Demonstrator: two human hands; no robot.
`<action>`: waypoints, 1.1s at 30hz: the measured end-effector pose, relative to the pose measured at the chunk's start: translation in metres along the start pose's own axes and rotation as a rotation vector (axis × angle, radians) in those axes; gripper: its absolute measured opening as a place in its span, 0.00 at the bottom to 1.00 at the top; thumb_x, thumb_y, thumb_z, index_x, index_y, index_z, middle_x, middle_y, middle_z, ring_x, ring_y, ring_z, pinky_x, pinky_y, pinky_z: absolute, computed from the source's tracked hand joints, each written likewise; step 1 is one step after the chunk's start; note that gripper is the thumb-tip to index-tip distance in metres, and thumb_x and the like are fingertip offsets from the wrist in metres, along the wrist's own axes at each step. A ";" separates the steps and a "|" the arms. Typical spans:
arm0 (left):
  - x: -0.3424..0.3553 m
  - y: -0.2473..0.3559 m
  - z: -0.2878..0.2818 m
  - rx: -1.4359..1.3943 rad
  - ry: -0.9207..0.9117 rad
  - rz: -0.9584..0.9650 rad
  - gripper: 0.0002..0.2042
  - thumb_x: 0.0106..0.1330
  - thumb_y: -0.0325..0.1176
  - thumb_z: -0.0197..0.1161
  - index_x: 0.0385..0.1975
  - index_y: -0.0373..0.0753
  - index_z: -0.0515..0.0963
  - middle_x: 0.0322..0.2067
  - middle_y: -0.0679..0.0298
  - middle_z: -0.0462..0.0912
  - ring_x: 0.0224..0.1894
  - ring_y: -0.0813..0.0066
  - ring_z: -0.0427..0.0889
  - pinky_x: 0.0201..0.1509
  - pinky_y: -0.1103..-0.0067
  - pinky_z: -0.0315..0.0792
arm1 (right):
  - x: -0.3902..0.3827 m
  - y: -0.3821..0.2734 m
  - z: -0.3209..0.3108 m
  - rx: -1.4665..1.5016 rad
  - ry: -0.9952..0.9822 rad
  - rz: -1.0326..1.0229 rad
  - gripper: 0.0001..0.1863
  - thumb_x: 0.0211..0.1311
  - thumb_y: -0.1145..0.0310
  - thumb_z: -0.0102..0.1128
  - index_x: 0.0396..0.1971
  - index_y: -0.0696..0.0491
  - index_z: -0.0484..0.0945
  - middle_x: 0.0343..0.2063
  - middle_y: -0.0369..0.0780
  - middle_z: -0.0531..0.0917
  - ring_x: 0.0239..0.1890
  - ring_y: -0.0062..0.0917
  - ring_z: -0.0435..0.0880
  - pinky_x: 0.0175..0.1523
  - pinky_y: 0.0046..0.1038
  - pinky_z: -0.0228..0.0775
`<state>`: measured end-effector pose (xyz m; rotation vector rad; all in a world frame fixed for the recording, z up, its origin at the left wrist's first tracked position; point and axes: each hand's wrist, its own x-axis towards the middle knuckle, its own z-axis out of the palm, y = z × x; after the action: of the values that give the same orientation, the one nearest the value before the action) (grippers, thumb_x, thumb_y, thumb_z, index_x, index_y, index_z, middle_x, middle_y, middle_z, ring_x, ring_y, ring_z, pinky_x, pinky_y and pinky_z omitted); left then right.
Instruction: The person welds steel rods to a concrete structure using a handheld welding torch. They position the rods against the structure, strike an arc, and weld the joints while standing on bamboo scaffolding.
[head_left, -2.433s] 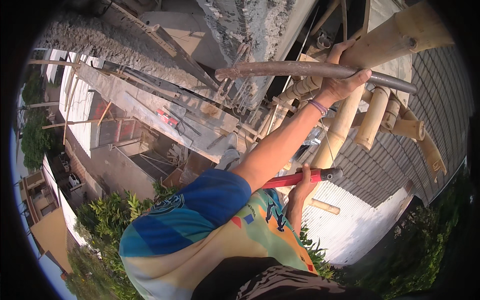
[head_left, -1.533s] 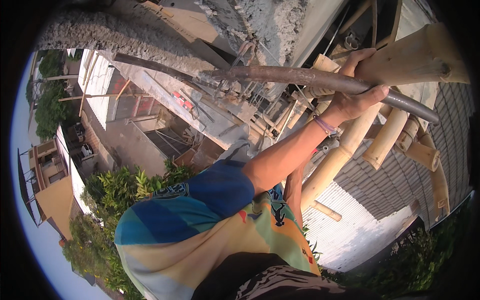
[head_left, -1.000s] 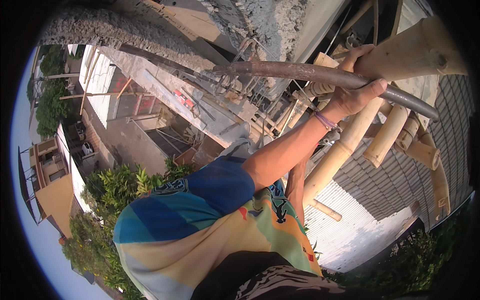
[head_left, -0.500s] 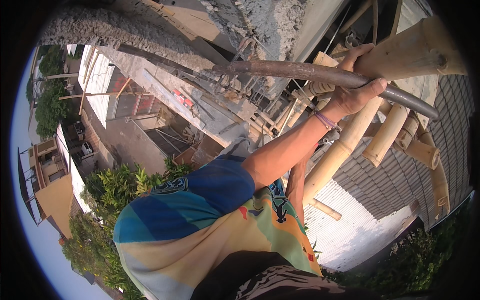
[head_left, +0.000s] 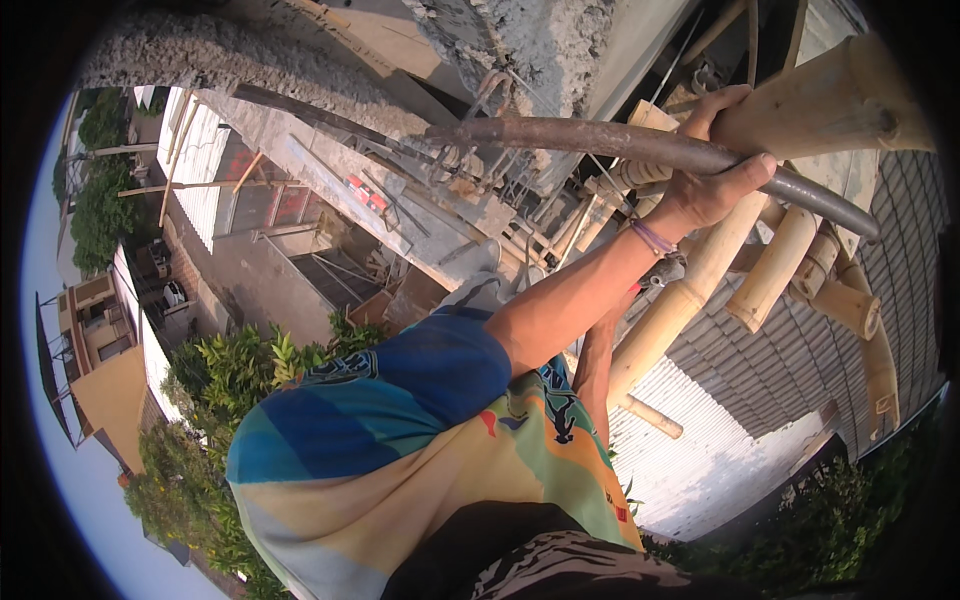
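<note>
My left hand (head_left: 715, 190) is closed round a long, dark metal pipe (head_left: 590, 138), with its fingers reaching up against a thick bamboo pole (head_left: 800, 100). The pipe crosses over my wrist side of that pole, slanting down to the right. My right hand is hidden behind my left forearm; its forearm (head_left: 595, 380) shows beside a long pale bamboo pole (head_left: 655, 330). A tool's metal head (head_left: 662, 272), with a bit of red, shows just under my left wrist; I cannot make out how my right hand holds it.
Short bamboo stubs (head_left: 760, 290) jut out at right. Rough concrete (head_left: 530, 50) rises above, and a narrow ledge (head_left: 410, 250) carries bars and a red tool (head_left: 365, 190). Tiled roofing (head_left: 750, 370), white corrugated sheets (head_left: 670, 470) and treetops (head_left: 230, 390) lie below, with houses at far left.
Since the oldest frame, my right hand and the red tool have slipped behind my left forearm, and my left hand sits further right in view. The last second shows almost no movement.
</note>
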<state>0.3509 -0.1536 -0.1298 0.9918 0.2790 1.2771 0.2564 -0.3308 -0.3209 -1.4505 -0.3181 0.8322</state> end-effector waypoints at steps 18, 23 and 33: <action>0.000 0.004 0.000 0.057 0.006 -0.013 0.37 0.55 0.39 0.72 0.64 0.36 0.64 0.56 0.55 0.71 0.59 0.67 0.71 0.65 0.69 0.67 | -0.001 -0.004 0.002 0.039 0.001 0.015 0.19 0.58 0.62 0.68 0.43 0.60 0.77 0.37 0.39 0.83 0.40 0.25 0.81 0.48 0.32 0.74; -0.001 0.004 -0.001 0.052 -0.005 0.008 0.38 0.55 0.40 0.72 0.64 0.35 0.63 0.55 0.54 0.72 0.58 0.67 0.72 0.64 0.69 0.68 | 0.001 -0.004 0.002 0.038 -0.009 0.004 0.19 0.58 0.62 0.68 0.43 0.60 0.77 0.37 0.39 0.82 0.40 0.25 0.81 0.48 0.32 0.74; -0.001 0.003 0.000 0.056 0.005 0.003 0.37 0.55 0.39 0.72 0.64 0.35 0.64 0.54 0.55 0.72 0.58 0.67 0.71 0.64 0.69 0.67 | 0.002 -0.005 0.003 0.041 -0.017 -0.004 0.19 0.58 0.62 0.67 0.43 0.60 0.76 0.37 0.39 0.82 0.40 0.26 0.81 0.49 0.32 0.73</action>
<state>0.3487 -0.1544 -0.1284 1.0366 0.3188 1.2804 0.2577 -0.3267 -0.3161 -1.4053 -0.3150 0.8441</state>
